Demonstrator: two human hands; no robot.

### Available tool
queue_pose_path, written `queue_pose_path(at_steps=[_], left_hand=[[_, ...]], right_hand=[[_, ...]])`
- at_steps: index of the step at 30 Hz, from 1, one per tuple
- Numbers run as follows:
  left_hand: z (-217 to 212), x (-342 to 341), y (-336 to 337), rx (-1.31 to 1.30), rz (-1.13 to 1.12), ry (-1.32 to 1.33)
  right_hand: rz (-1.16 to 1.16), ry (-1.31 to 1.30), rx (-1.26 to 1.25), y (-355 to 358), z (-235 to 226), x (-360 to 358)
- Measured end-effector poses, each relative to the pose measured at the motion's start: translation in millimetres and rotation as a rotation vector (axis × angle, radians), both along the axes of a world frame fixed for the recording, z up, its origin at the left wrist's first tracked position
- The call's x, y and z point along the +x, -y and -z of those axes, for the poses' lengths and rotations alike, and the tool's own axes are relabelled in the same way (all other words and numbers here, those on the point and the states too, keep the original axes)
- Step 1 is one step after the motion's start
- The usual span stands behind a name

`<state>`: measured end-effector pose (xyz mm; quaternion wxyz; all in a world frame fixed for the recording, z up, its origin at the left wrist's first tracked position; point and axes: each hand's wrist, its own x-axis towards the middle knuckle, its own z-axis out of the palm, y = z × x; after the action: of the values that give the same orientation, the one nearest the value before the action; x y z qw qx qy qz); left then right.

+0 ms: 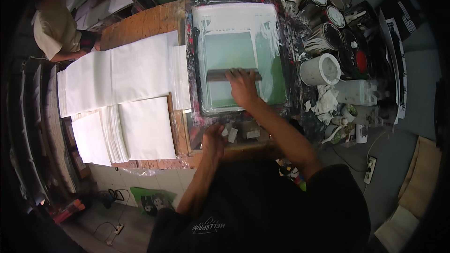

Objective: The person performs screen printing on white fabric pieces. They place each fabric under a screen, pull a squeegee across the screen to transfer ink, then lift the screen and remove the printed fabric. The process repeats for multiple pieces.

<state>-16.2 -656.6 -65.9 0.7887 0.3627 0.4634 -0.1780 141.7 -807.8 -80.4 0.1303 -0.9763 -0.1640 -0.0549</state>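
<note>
My right hand point(244, 89) is closed on a squeegee point(220, 75), a long dark bar lying crosswise on a printing screen point(281, 79). White ink is smeared over the far end and the right side of the mesh, whose middle shows pale green. Just off the screen's near edge, my left hand point(213, 141) hovers with its fingers loosely bent and apart, holding nothing I can see. Small white pieces point(232, 135) lie beside it. To the left, stacks of white sheets or bags point(140, 72) cover much of the wooden table point(140, 23).
Ink-stained cans point(323, 37), a white bucket point(320, 70) and crumpled paper point(325, 105) crowd the right side. Another person point(56, 33) stands at the far left. A rack point(56, 126) lines the left, and a power strip point(370, 169) lies at lower right.
</note>
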Motion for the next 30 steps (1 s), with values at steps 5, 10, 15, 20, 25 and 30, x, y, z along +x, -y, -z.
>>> queue_pose_path(at_steps=[5,10,15,20,25,30], left_hand=[[0,3,-1,-0.010,0.027,0.041],[5,-2,-2,-0.034,-0.062,-0.021],[-8,-2,-5,-0.024,-0.002,0.000],[-14,-2,-6,0.006,0.033,0.115],[-12,-2,-13,0.035,0.036,0.239],[-2,-6,-27,0.018,0.123,0.400]], right_hand=[[0.060,-0.087,0.007,6,3,121],[0.073,-0.281,0.022,11,-35,209],[0.109,-0.056,-0.056,16,4,253],[0.101,-0.186,0.026,34,-21,245],[-0.037,-0.311,0.140,61,-59,177],[-0.142,-0.671,0.109,43,-134,16]])
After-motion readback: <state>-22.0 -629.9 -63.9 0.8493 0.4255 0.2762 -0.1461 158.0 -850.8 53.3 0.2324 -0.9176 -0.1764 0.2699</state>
